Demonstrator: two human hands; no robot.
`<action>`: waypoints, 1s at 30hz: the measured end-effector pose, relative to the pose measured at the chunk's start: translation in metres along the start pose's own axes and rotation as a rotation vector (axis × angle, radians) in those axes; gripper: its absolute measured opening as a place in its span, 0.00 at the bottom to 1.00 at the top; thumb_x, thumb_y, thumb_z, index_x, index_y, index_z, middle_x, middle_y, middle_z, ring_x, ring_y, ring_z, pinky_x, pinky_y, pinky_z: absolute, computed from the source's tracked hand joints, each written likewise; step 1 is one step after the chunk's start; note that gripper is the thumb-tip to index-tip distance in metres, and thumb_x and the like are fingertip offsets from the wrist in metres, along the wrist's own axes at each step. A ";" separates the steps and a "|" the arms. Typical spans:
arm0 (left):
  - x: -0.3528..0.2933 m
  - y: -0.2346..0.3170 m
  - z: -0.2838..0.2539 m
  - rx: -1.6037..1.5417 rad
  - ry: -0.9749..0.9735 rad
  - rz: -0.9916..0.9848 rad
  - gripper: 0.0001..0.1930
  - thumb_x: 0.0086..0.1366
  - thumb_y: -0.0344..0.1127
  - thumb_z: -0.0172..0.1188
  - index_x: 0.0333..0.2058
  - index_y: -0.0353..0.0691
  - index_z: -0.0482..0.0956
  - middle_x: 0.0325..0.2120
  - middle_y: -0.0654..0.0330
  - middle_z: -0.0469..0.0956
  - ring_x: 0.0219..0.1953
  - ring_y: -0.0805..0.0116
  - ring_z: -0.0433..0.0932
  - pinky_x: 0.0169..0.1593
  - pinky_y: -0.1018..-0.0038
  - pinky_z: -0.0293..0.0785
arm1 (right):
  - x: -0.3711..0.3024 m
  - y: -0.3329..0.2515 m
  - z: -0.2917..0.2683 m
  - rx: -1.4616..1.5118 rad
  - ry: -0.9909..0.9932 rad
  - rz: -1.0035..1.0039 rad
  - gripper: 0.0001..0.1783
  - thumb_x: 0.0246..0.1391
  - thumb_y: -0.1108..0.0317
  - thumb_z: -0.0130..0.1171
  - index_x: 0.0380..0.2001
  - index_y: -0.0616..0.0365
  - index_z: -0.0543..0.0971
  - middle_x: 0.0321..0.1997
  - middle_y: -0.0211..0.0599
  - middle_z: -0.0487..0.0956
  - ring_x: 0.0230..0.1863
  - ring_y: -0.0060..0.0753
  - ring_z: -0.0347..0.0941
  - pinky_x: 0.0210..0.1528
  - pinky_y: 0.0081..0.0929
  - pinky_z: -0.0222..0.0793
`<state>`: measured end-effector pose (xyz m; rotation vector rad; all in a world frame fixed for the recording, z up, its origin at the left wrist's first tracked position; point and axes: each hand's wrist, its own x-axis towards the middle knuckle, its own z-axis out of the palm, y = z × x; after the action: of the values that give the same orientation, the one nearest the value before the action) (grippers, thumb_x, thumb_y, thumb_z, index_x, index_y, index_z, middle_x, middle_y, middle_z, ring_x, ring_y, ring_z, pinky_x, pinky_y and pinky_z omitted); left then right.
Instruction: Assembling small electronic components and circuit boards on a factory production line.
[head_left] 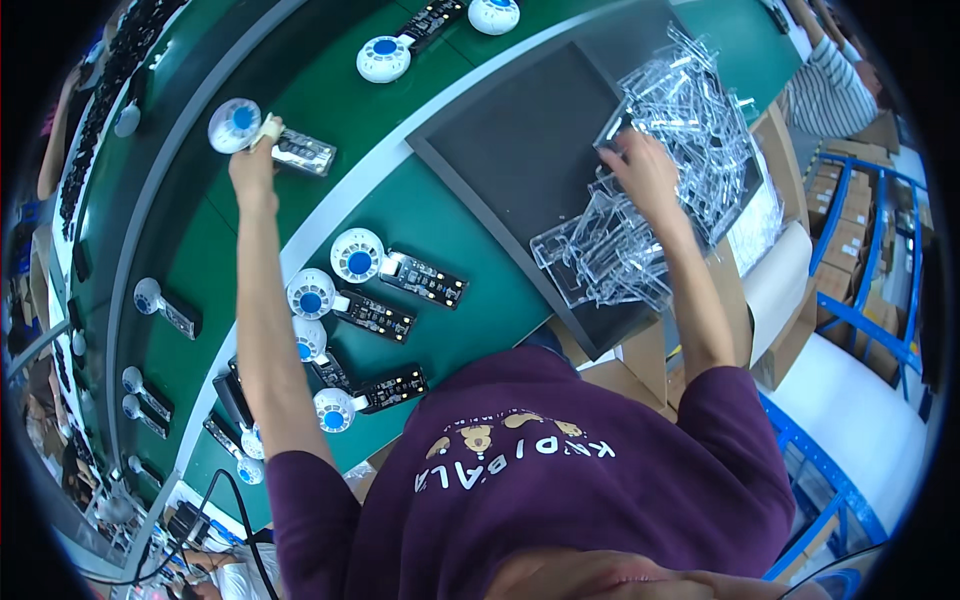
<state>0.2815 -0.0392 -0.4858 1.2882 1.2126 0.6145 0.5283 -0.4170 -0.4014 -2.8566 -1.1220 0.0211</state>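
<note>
Nearest the camera is the person's purple shirt (560, 480), filling the lower middle of the view, with both bare forearms reaching away from it. The left hand (254, 160) stretches far out to the left over the dark conveyor belt (190, 240) and is closed on a fan assembly (270, 140): a white round fan with a blue centre joined to a dark circuit board. The right hand (645, 170) reaches to the far right into a heap of clear plastic parts (660, 130) lying on a dark grey tray (520, 150); its fingers curl down among the pieces, but whether they grip one I cannot tell. Between the arms, on the green table (470, 240), several more fan units (360, 262) lie side by side.
</note>
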 end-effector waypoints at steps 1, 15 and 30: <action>0.006 -0.008 -0.007 0.000 0.009 0.003 0.21 0.51 0.44 0.65 0.37 0.31 0.76 0.29 0.57 0.77 0.29 0.71 0.74 0.35 0.76 0.68 | -0.010 0.022 0.004 -0.197 -0.024 -0.025 0.12 0.46 0.61 0.58 0.29 0.57 0.75 0.30 0.40 0.75 0.34 0.44 0.70 0.37 0.36 0.64; -0.027 0.020 0.122 0.101 0.104 0.026 0.41 0.43 0.44 0.69 0.51 0.29 0.59 0.39 0.46 0.71 0.37 0.55 0.74 0.44 0.68 0.70 | 0.020 -0.048 -0.023 -0.010 0.352 -0.542 0.09 0.38 0.71 0.59 0.22 0.56 0.68 0.19 0.31 0.69 0.27 0.35 0.66 0.37 0.33 0.57; -0.097 0.037 0.013 -0.758 -0.028 0.180 0.23 0.53 0.42 0.63 0.41 0.33 0.66 0.33 0.55 0.73 0.33 0.65 0.76 0.36 0.73 0.74 | 0.037 -0.068 0.055 0.404 0.144 -0.614 0.26 0.41 0.72 0.59 0.48 0.55 0.69 0.43 0.41 0.70 0.47 0.42 0.65 0.49 0.35 0.58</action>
<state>0.2720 -0.1214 -0.4213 0.7530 0.7203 1.0572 0.5072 -0.3383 -0.4506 -2.0452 -1.6792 0.0066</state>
